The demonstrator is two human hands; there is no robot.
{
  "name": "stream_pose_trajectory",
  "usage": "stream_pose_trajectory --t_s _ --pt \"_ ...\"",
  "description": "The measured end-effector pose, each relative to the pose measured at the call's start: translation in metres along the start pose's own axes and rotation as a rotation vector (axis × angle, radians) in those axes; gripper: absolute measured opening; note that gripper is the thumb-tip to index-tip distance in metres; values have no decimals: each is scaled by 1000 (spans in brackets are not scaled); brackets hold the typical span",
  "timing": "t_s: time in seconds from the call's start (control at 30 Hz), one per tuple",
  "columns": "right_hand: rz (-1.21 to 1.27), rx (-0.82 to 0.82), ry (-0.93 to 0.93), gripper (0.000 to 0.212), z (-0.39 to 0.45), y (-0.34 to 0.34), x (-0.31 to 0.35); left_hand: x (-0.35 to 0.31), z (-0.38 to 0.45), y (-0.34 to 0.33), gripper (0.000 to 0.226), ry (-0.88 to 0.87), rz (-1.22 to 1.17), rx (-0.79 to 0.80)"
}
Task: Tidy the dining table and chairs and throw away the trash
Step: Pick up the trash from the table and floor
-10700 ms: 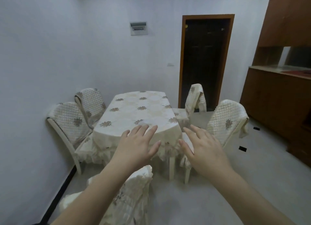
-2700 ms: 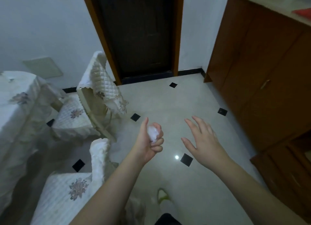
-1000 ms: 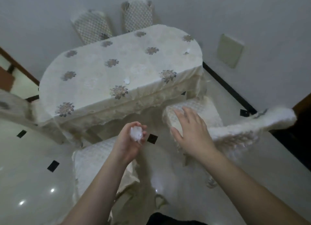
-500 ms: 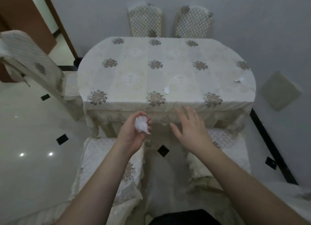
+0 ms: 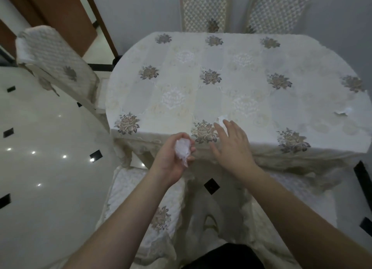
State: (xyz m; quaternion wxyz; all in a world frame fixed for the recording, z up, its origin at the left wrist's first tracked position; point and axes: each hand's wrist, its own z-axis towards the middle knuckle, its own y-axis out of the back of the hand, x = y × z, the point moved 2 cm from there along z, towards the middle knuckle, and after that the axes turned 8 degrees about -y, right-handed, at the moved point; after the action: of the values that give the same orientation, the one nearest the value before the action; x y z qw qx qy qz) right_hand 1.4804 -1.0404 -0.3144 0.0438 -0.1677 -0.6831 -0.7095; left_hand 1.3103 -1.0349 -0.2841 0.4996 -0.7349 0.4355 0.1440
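Reaching over the near edge of the bench (image 5: 251, 83), the right hand (image 5: 233, 148) is shown with fingers extended and relaxed, nothing held, its fingertips (image 5: 226, 123) just beside a small white paper scrap (image 5: 221, 120) lying on the embroidered tablecloth (image 5: 181, 99). A crumpled white tissue wad (image 5: 182, 149) is gripped in the curled fingers of the left hand (image 5: 173, 162), held in front of the bench edge above the gap between two cushioned chair seats (image 5: 149, 204). A second torn scrap (image 5: 342, 113) is seen well apart, toward the right end of the bench. All three pieces are judged to be very light, soft and easily crushed; no care for breakage is needed, though a flat scrap may be hard to lift from cloth and is best pinched at a raised edge or corner. The wad can be enlarged by pressing further scraps into it. No bin, bag or other container is visible, so nothing can be stated of contents. Two more chairs (image 5: 205, 9) stand at the far side.
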Motion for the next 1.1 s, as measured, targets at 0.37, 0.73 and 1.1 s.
stream_pose_trajectory --t_s 0.37,0.73,1.1 --pt "8 110 -79 51 147 -65 -39 3 75 -7 6 31 87 -156" --pt "-103 178 -73 45 172 -128 -74 6 111 -4 15 61 98 -202" --pt "283 162 -134 51 165 -122 -89 -8 96 14 8 -12 -72 -157"
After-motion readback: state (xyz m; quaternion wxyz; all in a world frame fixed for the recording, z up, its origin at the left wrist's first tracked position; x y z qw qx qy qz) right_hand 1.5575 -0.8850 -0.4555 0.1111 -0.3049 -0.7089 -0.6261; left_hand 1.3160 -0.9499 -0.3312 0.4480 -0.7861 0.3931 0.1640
